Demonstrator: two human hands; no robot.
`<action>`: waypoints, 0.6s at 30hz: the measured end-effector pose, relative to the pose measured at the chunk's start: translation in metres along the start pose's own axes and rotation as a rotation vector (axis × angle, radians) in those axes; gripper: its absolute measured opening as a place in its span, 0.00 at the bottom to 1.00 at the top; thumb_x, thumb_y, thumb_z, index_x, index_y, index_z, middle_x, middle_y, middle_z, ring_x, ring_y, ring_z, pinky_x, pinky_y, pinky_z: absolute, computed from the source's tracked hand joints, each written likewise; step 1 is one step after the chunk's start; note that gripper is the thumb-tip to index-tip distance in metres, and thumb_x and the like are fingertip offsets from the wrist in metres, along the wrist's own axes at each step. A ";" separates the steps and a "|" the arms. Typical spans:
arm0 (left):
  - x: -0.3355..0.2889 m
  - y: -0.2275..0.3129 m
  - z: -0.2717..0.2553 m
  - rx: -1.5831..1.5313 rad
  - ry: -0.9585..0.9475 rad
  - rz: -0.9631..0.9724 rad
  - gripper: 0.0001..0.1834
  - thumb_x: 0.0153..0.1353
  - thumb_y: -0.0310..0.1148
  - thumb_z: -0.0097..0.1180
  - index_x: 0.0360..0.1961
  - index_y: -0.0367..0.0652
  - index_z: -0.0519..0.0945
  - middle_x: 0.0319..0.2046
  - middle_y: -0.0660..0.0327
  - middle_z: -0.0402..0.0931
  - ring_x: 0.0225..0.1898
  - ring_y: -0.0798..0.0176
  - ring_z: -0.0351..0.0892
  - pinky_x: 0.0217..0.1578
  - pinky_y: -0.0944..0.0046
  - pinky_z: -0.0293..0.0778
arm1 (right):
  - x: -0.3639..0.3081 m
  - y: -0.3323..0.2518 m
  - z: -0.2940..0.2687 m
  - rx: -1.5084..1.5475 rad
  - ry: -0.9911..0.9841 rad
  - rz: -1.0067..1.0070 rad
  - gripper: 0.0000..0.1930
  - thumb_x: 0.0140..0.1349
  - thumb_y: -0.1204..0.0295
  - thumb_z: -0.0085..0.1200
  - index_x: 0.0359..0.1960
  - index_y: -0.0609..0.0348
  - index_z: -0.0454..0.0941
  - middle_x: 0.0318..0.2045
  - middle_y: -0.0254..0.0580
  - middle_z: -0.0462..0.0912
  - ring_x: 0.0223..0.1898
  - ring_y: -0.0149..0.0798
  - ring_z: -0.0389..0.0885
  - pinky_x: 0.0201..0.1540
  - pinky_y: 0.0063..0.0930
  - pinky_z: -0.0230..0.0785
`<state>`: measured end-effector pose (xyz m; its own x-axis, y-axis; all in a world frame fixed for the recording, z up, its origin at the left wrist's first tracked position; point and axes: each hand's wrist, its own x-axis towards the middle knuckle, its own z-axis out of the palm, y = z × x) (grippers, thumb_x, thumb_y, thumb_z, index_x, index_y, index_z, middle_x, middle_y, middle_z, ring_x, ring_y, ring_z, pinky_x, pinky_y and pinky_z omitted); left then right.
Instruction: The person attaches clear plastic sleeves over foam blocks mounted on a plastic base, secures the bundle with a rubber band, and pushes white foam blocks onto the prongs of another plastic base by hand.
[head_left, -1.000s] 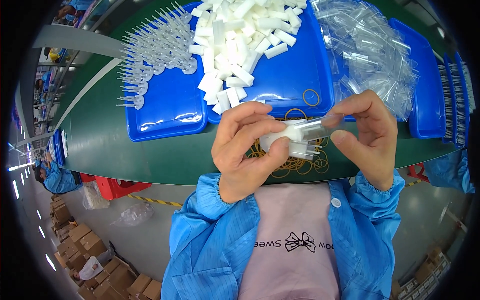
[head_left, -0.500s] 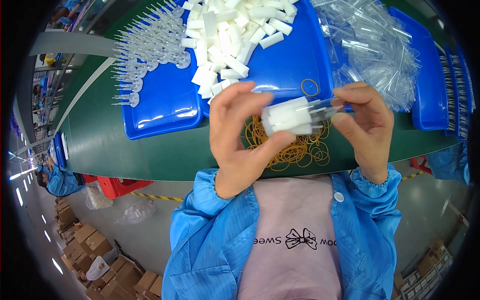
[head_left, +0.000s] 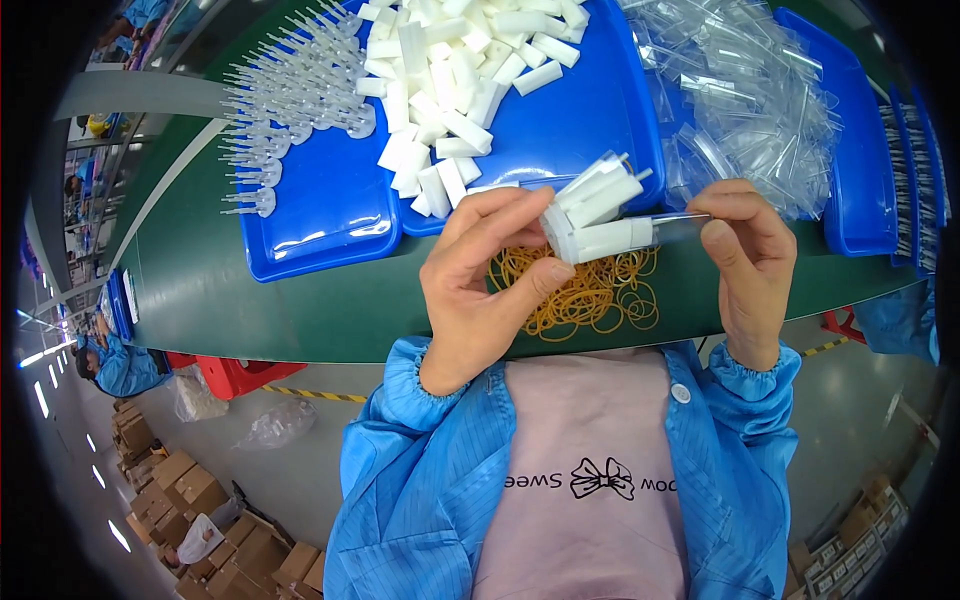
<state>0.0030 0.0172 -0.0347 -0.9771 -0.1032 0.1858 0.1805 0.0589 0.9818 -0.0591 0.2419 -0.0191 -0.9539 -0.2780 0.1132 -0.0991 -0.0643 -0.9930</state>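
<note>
My left hand grips the translucent round base of a small assembly, thumb below and fingers above. Several white blocks stand out from that base, splayed toward the upper right, and thin prongs show at some of their ends. Between the thumb and fingers of my right hand is a clear plastic sleeve, in line with the lowest block. How far the sleeve overlaps that block I cannot tell. Tan rubber bands lie in a loose pile on the green table beneath.
Many white blocks are heaped across the blue trays ahead. Pronged translucent bases fill the left tray. Clear sleeves are piled at the right. Beyond the table's left end sits a person in blue near a red stool.
The assembly has tilted, so its blocks now spread apart toward the upper right. My right hand has shifted slightly right with the clear sleeve.
</note>
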 end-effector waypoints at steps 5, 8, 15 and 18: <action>0.002 0.005 0.002 -0.090 0.043 0.026 0.24 0.45 0.20 0.67 0.46 0.34 0.77 0.47 0.54 0.71 0.44 0.63 0.75 0.45 0.67 0.74 | -0.004 -0.005 0.000 -0.045 0.017 -0.063 0.08 0.55 0.79 0.58 0.37 0.67 0.79 0.37 0.42 0.76 0.37 0.30 0.73 0.42 0.20 0.65; 0.000 0.006 -0.002 -0.019 0.022 0.039 0.22 0.44 0.21 0.68 0.44 0.35 0.79 0.44 0.55 0.73 0.44 0.62 0.75 0.45 0.66 0.73 | -0.006 -0.016 0.003 -0.118 0.030 -0.090 0.08 0.52 0.82 0.59 0.35 0.67 0.80 0.35 0.43 0.77 0.37 0.32 0.74 0.41 0.22 0.66; -0.003 0.013 0.001 -0.017 0.026 0.021 0.22 0.41 0.22 0.70 0.42 0.37 0.81 0.42 0.55 0.76 0.44 0.61 0.75 0.44 0.65 0.73 | -0.006 -0.021 0.014 -0.131 -0.028 -0.124 0.08 0.48 0.82 0.61 0.32 0.67 0.81 0.32 0.44 0.78 0.35 0.33 0.76 0.38 0.21 0.67; -0.001 0.016 -0.002 0.045 -0.005 0.062 0.22 0.40 0.22 0.70 0.41 0.37 0.81 0.41 0.55 0.76 0.42 0.61 0.76 0.43 0.65 0.73 | -0.006 -0.021 0.017 -0.113 -0.014 -0.149 0.09 0.48 0.82 0.62 0.33 0.66 0.81 0.31 0.44 0.78 0.34 0.33 0.76 0.37 0.21 0.67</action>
<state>0.0070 0.0161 -0.0192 -0.9647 -0.0929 0.2463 0.2359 0.1099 0.9655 -0.0466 0.2291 0.0020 -0.9223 -0.2871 0.2587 -0.2707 0.0023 -0.9626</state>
